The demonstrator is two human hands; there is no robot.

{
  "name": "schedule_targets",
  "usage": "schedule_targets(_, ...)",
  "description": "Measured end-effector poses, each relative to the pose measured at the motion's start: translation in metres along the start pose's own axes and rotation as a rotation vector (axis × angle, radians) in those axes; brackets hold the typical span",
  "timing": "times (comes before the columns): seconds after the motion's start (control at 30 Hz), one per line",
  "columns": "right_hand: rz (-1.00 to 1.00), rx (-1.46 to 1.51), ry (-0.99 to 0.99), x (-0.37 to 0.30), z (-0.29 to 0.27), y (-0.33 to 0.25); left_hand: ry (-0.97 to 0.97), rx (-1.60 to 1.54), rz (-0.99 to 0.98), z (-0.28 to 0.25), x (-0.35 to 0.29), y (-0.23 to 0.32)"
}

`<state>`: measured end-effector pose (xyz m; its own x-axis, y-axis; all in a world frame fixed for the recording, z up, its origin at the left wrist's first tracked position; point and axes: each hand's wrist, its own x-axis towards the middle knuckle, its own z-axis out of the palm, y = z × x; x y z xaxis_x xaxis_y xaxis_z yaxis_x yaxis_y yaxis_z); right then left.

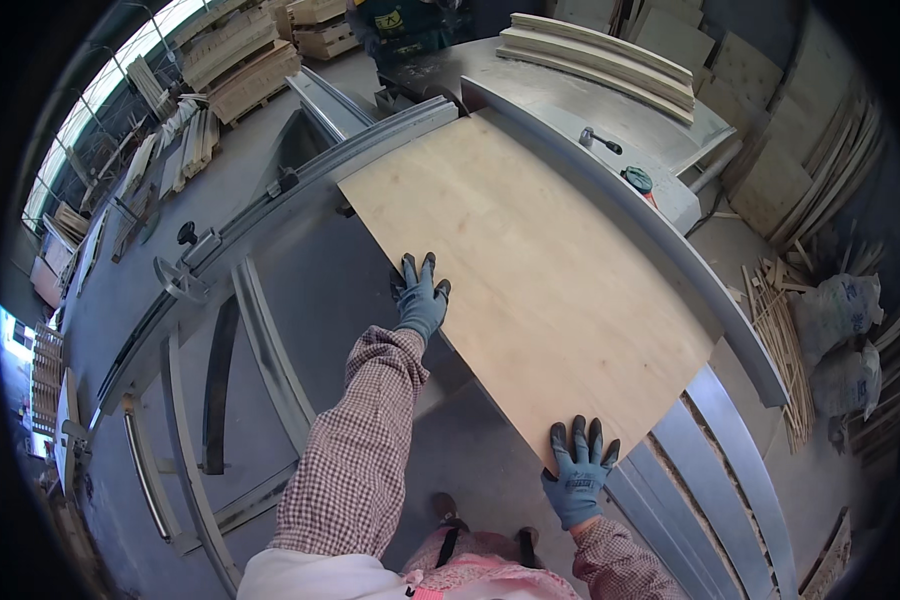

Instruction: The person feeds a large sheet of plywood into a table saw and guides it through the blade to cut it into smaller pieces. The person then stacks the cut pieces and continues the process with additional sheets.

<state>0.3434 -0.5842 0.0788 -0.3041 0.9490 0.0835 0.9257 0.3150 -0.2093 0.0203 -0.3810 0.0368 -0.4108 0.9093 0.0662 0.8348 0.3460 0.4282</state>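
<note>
A large plywood sheet (530, 260) lies on a metal saw table, its far long side along a straight metal fence (670, 240). My left hand (422, 305), in a blue-grey glove with dark fingertips, rests at the sheet's left edge with fingers spread. Gloved the same way, my right hand (577, 475) is laid at the near corner, fingers stretched out over the wood. Both hands touch the sheet; the undersides of the fingers are hidden.
Slatted metal bars (735, 440) extend at the right. A sliding rail (310, 185) with a handwheel (180, 280) runs on the left. Long boards (600, 60) are stacked on the far table. Wood strips (780, 340) and plastic sacks (840, 320) lie at right.
</note>
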Motion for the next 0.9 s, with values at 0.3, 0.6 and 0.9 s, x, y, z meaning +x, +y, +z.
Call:
schedule_targets(0.3, 0.022, -0.075, 0.036, -0.002, 0.01, 0.009, -0.087, 0.116, 0.115, -0.038, -0.168, -0.025)
schedule_targets(0.6, -0.013, -0.097, -0.032, -0.001, 0.014, 0.001, -0.339, 0.442, -0.066, -0.051, -0.23, -0.108)
schedule_targets(0.9, -0.01, -0.14, -0.054, -0.002, 0.015, 0.002, -0.365, 0.416, -0.09, -0.053, -0.228, -0.105)
